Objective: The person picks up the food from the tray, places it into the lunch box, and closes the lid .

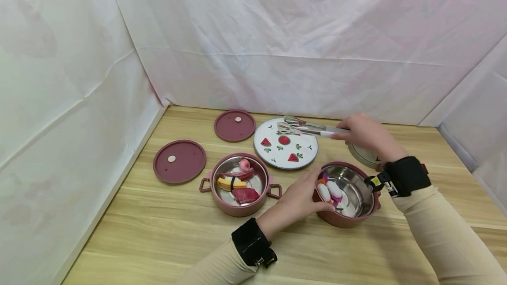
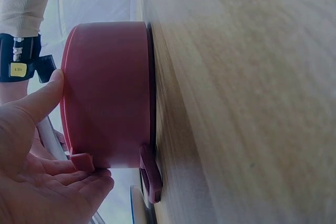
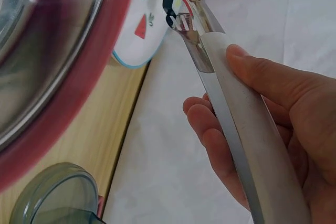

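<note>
My right hand [image 1: 366, 133] holds metal tongs [image 1: 303, 127] with pale handle grips, its thumb along one arm in the right wrist view. The tongs' parted tips hang over a white plate [image 1: 273, 152] printed with watermelons and leaves. My left hand [image 1: 301, 197] grips the left side of a dark red pot [image 1: 342, 221], thumb at the rim and fingers by its handle [image 2: 150, 174]. Inside that pot lie several toy sushi pieces [image 1: 334, 189], white with orange and purple. A second red pot [image 1: 241, 211] on the left holds yellow, red and pink toy food pieces [image 1: 244, 195].
Two dark red lids [image 1: 180, 168] lie flat at the left and back left of the wooden table [image 1: 158, 232]. A round glass lid [image 3: 58, 192] sits behind the right pot, partly under my right forearm. White cloth walls [image 1: 277, 34] rise at the back and sides.
</note>
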Available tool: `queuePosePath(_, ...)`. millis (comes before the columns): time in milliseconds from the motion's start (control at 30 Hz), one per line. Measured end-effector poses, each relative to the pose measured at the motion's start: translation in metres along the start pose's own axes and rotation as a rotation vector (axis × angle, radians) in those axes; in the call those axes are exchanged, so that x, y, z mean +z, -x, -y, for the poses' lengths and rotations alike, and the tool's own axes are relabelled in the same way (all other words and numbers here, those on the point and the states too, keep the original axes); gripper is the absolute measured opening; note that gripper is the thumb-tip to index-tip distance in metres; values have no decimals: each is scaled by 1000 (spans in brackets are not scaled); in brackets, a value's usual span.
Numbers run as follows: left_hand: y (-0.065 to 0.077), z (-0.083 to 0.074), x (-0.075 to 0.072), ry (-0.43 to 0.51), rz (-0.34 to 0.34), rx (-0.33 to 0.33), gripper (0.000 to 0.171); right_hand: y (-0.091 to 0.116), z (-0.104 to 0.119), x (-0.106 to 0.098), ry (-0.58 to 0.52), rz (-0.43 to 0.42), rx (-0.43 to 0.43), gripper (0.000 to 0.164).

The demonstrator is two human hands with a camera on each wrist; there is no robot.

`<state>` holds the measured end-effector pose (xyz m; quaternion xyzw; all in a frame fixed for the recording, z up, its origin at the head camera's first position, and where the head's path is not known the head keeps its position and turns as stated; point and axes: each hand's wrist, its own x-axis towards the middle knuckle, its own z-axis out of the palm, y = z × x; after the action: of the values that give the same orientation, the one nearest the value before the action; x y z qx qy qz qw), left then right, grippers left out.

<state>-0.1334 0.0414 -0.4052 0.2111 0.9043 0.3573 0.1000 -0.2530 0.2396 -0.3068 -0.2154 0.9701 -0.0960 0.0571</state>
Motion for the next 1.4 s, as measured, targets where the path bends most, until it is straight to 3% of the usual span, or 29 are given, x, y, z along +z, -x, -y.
queuePosePath(500,0,-2,2,-13,7,-24,99,31,-9,-9,-30,-50,5,29)
queuePosePath(733,1,-3,2,-11,11,-22,99,60,-19,-12,-7,-102,25,39)
queuePosePath(1033,1,-2,2,-4,11,-20,99,106,-32,-19,54,-194,20,23)
queuePosePath(1167,2,-1,1,-5,6,-22,100,126,-38,-23,67,-183,66,22)
queuePosePath(1333,2,0,1,1,2,-14,98,147,-47,-25,59,-115,117,37)
queuePosePath(1400,2,0,0,-3,0,-8,97,153,-52,-25,57,-51,146,49)
